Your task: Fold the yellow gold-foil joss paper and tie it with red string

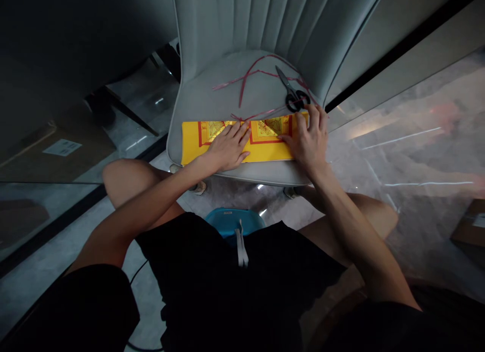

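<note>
A folded strip of yellow paper (223, 154) with red frames and gold foil patterns lies lengthwise across the chair seat. My left hand (229, 146) rests flat on its middle, fingers stretched out. At the strip's right end, my right hand (312, 137) grips the paper, thumb on top and fingers bent around the far corner. A thin pinkish-red ribbon (265, 112) runs along the far edge near the strip's middle. Scissors (288, 89) with black handles lie just beyond my right fingers, blades slightly apart. More red ribbon (250, 77) curls loosely around them.
The grey padded chair (204, 97) faces me, its backrest at the far side. Below its front edge, between my legs, is a blue plastic object (235, 220). Cardboard boxes (56, 145) show at left and right. A glossy panel stands to the left.
</note>
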A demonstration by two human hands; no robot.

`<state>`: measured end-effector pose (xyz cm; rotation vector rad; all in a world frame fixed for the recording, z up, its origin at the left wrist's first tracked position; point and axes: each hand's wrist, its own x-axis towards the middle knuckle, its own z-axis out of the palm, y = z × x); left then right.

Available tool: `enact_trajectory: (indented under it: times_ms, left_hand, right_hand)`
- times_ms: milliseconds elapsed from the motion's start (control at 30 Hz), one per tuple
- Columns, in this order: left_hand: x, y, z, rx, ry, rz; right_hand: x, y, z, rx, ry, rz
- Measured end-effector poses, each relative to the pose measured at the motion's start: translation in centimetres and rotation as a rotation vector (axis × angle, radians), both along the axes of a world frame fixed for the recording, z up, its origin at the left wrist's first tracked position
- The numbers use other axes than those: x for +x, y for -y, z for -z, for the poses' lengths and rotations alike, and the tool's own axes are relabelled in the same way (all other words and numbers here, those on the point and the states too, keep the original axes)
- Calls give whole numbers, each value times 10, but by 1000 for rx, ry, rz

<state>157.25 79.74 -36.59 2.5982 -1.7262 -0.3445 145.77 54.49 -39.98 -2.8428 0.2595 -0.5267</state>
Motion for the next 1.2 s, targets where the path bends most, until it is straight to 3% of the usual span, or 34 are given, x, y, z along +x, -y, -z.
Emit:
enact_trajectory:
  times_ms: [167, 833, 1033, 1200]
  left_hand:
    - [-5, 8, -13, 33, 9, -16]
    - [-26, 44, -24, 50, 78, -214]
    - [-24, 48, -24, 128, 28, -163]
    - [-25, 50, -25, 138, -12, -169]
  right_hand:
    - [-2, -7, 8, 53, 8, 5]
    - [-1, -15, 16, 70, 39, 91]
    - [-3, -9, 24, 141, 213, 78]
    - [-2, -1, 22, 370, 277, 226]
